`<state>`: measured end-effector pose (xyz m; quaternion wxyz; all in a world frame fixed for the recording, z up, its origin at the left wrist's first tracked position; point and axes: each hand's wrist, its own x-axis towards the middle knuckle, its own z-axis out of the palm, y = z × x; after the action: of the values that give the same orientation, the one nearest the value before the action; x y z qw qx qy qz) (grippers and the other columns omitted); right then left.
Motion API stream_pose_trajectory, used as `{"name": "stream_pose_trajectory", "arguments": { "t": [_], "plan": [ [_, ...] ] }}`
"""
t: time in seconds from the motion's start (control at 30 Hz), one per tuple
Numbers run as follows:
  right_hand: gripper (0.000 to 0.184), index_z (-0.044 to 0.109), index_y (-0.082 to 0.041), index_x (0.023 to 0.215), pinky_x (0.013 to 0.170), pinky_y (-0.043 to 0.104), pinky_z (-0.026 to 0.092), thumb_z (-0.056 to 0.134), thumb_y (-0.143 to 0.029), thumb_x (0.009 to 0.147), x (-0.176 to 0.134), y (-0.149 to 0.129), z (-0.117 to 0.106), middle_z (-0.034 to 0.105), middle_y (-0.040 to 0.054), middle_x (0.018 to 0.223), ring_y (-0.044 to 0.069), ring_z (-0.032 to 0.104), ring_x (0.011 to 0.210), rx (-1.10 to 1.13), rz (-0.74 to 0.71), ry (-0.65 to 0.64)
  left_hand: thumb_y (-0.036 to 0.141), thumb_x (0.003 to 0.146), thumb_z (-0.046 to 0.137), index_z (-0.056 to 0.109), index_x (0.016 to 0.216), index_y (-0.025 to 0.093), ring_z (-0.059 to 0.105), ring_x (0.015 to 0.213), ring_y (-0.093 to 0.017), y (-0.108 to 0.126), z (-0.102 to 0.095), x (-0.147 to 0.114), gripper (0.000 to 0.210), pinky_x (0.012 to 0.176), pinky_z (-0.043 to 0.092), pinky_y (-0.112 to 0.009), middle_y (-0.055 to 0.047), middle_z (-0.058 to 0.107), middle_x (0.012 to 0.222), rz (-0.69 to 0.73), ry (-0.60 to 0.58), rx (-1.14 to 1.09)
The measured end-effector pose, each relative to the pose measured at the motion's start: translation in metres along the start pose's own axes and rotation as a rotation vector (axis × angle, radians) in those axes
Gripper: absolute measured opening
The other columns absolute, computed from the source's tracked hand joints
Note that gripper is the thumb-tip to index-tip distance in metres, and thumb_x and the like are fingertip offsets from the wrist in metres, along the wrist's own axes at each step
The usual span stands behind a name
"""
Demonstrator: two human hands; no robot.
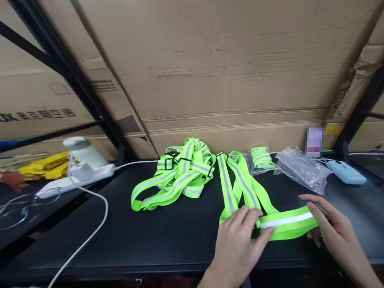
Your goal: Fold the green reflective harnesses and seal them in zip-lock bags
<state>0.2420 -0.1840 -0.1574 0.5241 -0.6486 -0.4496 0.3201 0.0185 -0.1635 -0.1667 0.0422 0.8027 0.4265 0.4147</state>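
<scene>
1. Two hands in view, 1 pers. L grip (235, 242): closed to a pinch, thumb & fingers on the strap set near its blk buckle, where long straps meet the wide band.
2. R grip (337, 230): part-curled, thumb & index over the band's far end, other fingers beneath; has hold of it.
3. One neon-green strap set (285, 228) w/ silver stripe, at front R of the blk surface (174, 240). Band runs betw. both hands; long straps go back, approx. 2 blk sliders at their top.
4. One heap (183, 182) of similar straps, mid-surface, just L of the set. At least 3 blk buckles show; no. of pieces can't be counted.
5. One clear pouch (261, 159) w/ 1 folded green bundle, behind the set. Beside it, crumpled clear plastic (303, 168), qty unclear.
6. Far R: 1 lt-blue device (346, 172), plus 1 blurred-out purplish item (314, 141) nr it.
7. Far L: 1 wht bottle (90, 152) behind 1 wht power strip (99, 176); several yellow pieces (48, 166), exact no. unclear.
8. Bkgd: cardboard (228, 72) behind the surface.
</scene>
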Motion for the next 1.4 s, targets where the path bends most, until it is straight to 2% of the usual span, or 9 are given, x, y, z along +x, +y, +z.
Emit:
{"name": "stream_pose_trajectory", "arguments": {
  "t": [0.1, 0.3, 0.5, 0.67, 0.8, 0.93, 1.17, 1.3, 1.4],
  "plan": [
    [0.057, 0.065, -0.02, 0.121, 0.037, 0.024, 0.04, 0.063, -0.066, 0.086, 0.001, 0.001, 0.002, 0.051, -0.0052, 0.054, 0.015, 0.05, 0.04, -0.062, 0.004, -0.014, 0.025, 0.092, 0.073, 0.064, 0.099, 0.022, 0.069, 0.073, -0.019, -0.002, -0.003, -0.005, 0.012, 0.062, 0.047, -0.028, 0.0, 0.067, 0.083, 0.037, -0.011, -0.053],
    [0.053, 0.064, -0.026, 0.123, 0.038, 0.021, 0.037, 0.072, -0.051, 0.077, 0.003, 0.001, 0.004, 0.06, -0.0045, 0.071, 0.01, 0.044, 0.043, -0.134, -0.073, -0.037, 0.019, 0.091, 0.072, 0.066, 0.102, 0.02, 0.066, 0.095, -0.025, -0.016, -0.024, -0.014, 0.013, 0.082, 0.054, -0.036, -0.008, 0.067, 0.101, 0.052, -0.025, -0.089],
    [0.063, 0.055, -0.028, 0.135, 0.037, 0.023, 0.041, 0.072, -0.049, 0.078, 0.001, -0.002, 0.009, 0.06, -0.004, 0.077, 0.009, 0.045, 0.041, 0.002, -0.034, -0.081, 0.013, 0.097, 0.065, 0.068, 0.101, 0.02, 0.067, 0.095, -0.022, -0.029, -0.019, -0.02, 0.009, 0.084, 0.056, -0.035, -0.005, 0.074, 0.102, 0.156, -0.053, -0.147],
    [0.067, 0.059, -0.025, 0.133, 0.044, 0.024, 0.049, 0.082, -0.046, 0.073, 0.001, -0.008, 0.016, 0.058, -0.0057, 0.064, 0.013, 0.052, 0.048, 0.129, -0.055, 0.036, 0.014, 0.098, 0.064, 0.069, 0.104, 0.021, 0.068, 0.092, -0.022, -0.031, -0.013, -0.017, 0.01, 0.083, 0.056, -0.037, -0.002, 0.077, 0.104, 0.22, -0.081, -0.122],
    [0.067, 0.064, -0.021, 0.13, 0.05, 0.025, 0.055, 0.087, -0.04, 0.07, 0.01, -0.011, 0.019, 0.068, 0.0007, 0.073, 0.016, 0.059, 0.055, 0.23, -0.129, 0.094, 0.015, 0.099, 0.063, 0.07, 0.105, 0.02, 0.068, 0.094, -0.021, -0.033, -0.013, -0.017, 0.01, 0.083, 0.056, -0.036, -0.003, 0.077, 0.106, 0.248, -0.107, -0.106],
    [0.062, 0.06, -0.022, 0.131, 0.054, 0.025, 0.056, 0.085, -0.037, 0.076, 0.009, -0.02, 0.036, 0.068, 0.0018, 0.077, 0.017, 0.062, 0.061, 0.316, -0.211, 0.086, 0.017, 0.101, 0.061, 0.07, 0.105, 0.019, 0.068, 0.096, -0.021, -0.032, -0.015, -0.017, 0.01, 0.085, 0.056, -0.036, -0.004, 0.077, 0.108, 0.265, -0.131, -0.075],
    [0.041, 0.055, -0.021, 0.128, 0.057, 0.024, 0.051, 0.068, -0.03, 0.091, -0.014, -0.032, 0.079, 0.06, -0.0009, 0.078, 0.015, 0.058, 0.064, 0.094, -0.429, -0.215, 0.011, 0.097, 0.062, 0.073, 0.104, 0.022, 0.065, 0.105, -0.024, -0.022, -0.026, -0.01, 0.017, 0.094, 0.052, -0.041, -0.003, 0.078, 0.1, 0.188, -0.265, -0.1],
    [0.044, 0.06, -0.025, 0.13, 0.074, 0.028, 0.054, 0.068, -0.022, 0.087, -0.015, -0.03, 0.089, 0.061, -0.0011, 0.083, 0.017, 0.063, 0.076, -0.082, -0.581, -0.403, 0.006, 0.089, 0.061, 0.075, 0.1, 0.024, 0.066, 0.098, -0.023, -0.021, -0.032, -0.009, 0.025, 0.092, 0.053, -0.039, -0.003, 0.077, 0.094, 0.066, -0.286, -0.189],
    [0.048, 0.062, -0.026, 0.131, 0.088, 0.036, 0.053, 0.071, -0.022, 0.084, -0.014, -0.028, 0.089, 0.066, 0.001, 0.09, 0.021, 0.066, 0.086, -0.151, -0.649, -0.463, 0.008, 0.085, 0.061, 0.075, 0.096, 0.024, 0.068, 0.101, -0.023, -0.024, -0.033, -0.011, 0.024, 0.096, 0.054, -0.039, -0.004, 0.077, 0.1, 0.004, -0.272, -0.212]
  ]
}}
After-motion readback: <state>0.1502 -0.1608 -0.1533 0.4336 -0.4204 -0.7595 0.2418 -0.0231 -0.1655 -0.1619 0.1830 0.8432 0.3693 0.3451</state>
